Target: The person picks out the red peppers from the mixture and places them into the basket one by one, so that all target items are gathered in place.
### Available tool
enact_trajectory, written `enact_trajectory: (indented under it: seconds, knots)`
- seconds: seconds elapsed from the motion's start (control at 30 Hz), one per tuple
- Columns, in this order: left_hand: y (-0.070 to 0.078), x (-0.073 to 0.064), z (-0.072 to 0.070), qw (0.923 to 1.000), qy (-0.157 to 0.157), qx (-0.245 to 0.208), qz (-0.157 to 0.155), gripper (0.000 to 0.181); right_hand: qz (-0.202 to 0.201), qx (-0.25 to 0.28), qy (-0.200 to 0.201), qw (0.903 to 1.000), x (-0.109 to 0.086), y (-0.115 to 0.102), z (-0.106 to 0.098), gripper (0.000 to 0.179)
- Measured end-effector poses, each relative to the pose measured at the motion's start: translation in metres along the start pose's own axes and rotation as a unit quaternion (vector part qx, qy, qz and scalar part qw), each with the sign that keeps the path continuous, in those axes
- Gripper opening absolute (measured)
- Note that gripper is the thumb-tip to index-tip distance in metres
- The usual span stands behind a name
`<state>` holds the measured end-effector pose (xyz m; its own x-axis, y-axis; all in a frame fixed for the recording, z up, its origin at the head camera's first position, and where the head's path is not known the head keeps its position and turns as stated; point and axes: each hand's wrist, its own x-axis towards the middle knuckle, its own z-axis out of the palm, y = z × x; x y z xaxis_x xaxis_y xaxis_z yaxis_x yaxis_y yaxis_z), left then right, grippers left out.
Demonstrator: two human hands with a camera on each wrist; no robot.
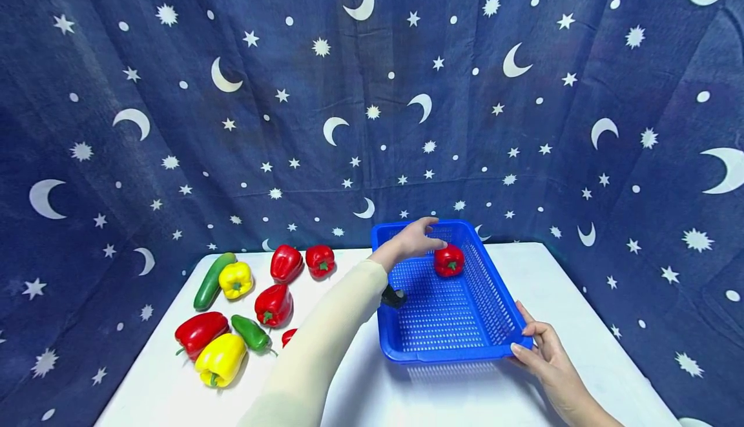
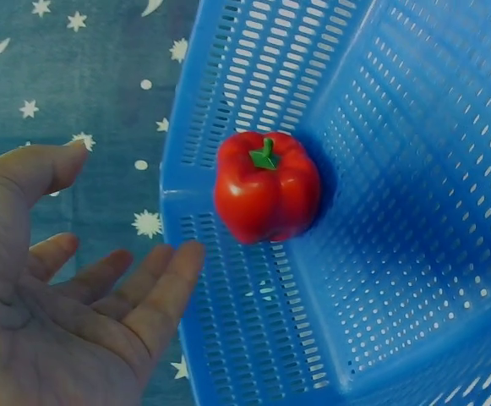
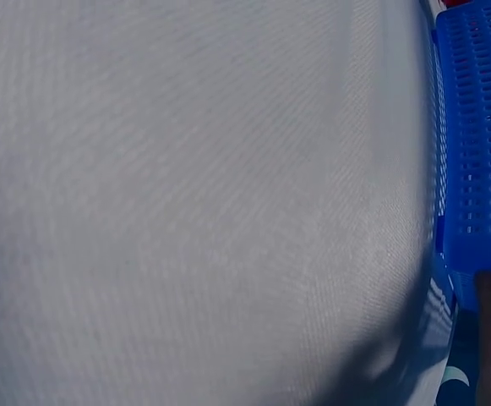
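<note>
A blue perforated plastic basket (image 1: pixel 442 353) stands at the right of the white table, with one red bell pepper (image 1: pixel 449 260) in its far right part. My left hand (image 1: pixel 415 239) hovers over the far side of the basket, fingers spread and relaxed. In the left wrist view the same red bell pepper (image 2: pixel 267 188) lies just beyond the fingertips of that hand (image 2: pixel 84 304), green stem showing, with nothing in the palm. My right hand (image 1: pixel 549 362) pinches the basket's rim at its near right corner, thumb on top. Only a finger of it shows in the right wrist view.
To the left lie several red bell peppers (image 1: pixel 274 305), two yellow bell peppers (image 1: pixel 221 359), a green pepper (image 1: pixel 250 333) and a cucumber (image 1: pixel 214 281). One red piece (image 1: pixel 289 336) is partly hidden by my left sleeve (image 1: pixel 325 343). A blue star-patterned curtain (image 1: pixel 372 91) surrounds the table.
</note>
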<state>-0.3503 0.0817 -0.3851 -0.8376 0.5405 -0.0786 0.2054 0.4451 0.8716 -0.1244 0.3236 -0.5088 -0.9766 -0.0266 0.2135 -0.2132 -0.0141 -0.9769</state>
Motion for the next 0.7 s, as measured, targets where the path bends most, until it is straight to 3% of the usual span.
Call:
enact_trajectory:
  seconds: [0.37, 0.53, 0.7]
  knots:
    - [0.007, -0.025, -0.021, 0.9974, -0.01, 0.015, 0.069, 0.067, 0.017, -0.002, 0.012, 0.9998, 0.002, 0.001, 0.001, 0.025]
    - [0.012, -0.043, -0.035, 0.9931, -0.013, 0.039, 0.11, 0.068, 0.004, 0.006, 0.009, 0.9999, 0.0, 0.003, 0.001, 0.023]
    - [0.013, -0.065, -0.05, 0.9907, -0.014, 0.041, 0.129, 0.068, -0.002, 0.014, 0.004, 0.9999, -0.001, 0.004, 0.002, 0.022]
